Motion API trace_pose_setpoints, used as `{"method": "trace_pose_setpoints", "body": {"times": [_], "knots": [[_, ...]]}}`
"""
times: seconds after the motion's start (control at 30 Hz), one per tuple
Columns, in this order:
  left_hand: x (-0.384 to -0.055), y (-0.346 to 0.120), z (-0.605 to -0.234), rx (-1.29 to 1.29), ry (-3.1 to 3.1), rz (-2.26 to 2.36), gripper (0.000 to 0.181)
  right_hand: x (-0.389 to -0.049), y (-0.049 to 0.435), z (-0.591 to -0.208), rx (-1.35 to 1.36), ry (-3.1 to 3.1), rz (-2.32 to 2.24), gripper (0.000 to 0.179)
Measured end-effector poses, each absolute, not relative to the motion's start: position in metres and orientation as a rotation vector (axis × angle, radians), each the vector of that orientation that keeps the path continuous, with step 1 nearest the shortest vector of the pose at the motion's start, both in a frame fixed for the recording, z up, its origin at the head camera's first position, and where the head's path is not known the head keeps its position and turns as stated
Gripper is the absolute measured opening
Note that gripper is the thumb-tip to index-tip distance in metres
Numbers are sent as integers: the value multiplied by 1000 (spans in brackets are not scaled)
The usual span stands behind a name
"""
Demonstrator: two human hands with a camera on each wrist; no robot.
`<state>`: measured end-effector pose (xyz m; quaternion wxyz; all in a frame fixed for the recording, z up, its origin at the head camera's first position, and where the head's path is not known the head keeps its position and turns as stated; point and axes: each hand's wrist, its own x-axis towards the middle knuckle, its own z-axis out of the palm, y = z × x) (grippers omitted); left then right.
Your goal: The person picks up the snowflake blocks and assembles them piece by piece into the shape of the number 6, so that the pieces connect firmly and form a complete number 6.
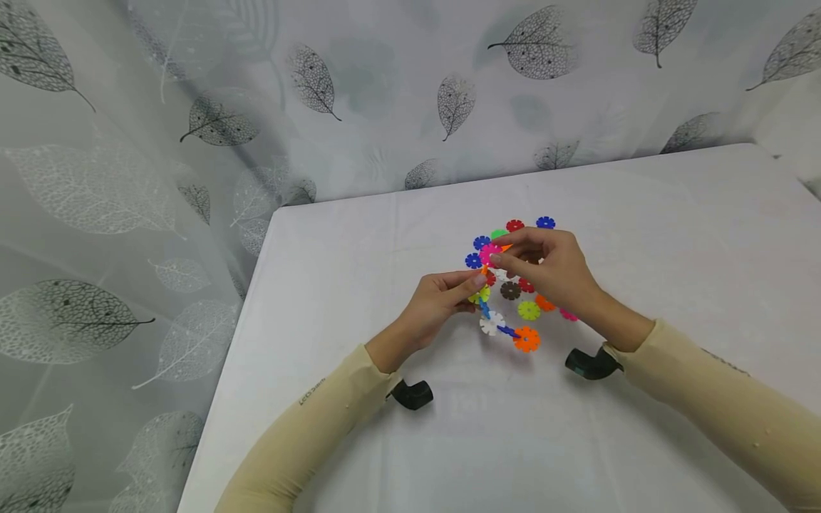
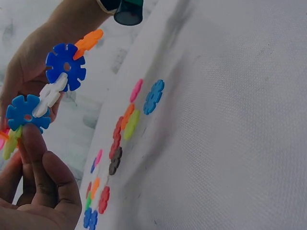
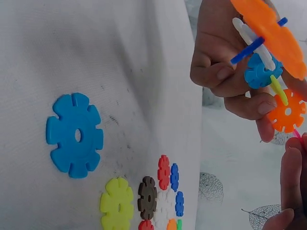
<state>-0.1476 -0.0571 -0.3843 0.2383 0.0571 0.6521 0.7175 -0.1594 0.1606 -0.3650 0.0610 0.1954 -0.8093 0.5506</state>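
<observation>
A chain of notched plastic snowflake discs hangs in the air over the table, linked slot to slot. It runs from an orange disc (image 1: pixel 527 339) at the low end through a dark blue disc (image 2: pixel 66 76), a white disc (image 1: pixel 492 324), a light blue disc (image 2: pixel 19 112) and a yellow disc (image 2: pixel 12 143) to another orange disc (image 3: pixel 283 120). My left hand (image 1: pixel 432 306) pinches the chain near its upper end. Between thumb and fingertips, my right hand (image 1: pixel 558 271) pinches a pink disc (image 1: pixel 489 254), set edge-on against the upper orange disc.
Loose discs lie on the white tablecloth (image 1: pixel 346 285) below and beyond the hands, among them a brown disc (image 1: pixel 510 290), a red disc (image 1: pixel 514 225) and a light blue disc (image 3: pixel 76 139). A leaf-patterned curtain (image 1: pixel 372 92) stands behind the table. Black mounts (image 1: pixel 412 395) hang at both wrists.
</observation>
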Motion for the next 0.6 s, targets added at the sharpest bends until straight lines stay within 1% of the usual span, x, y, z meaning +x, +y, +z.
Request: {"method": "trace_pose_setpoints", "body": {"times": [0.6], "knots": [[-151, -58, -386, 237, 1958, 1888, 36, -160, 157, -371, 641, -2486, 1688, 21]]}}
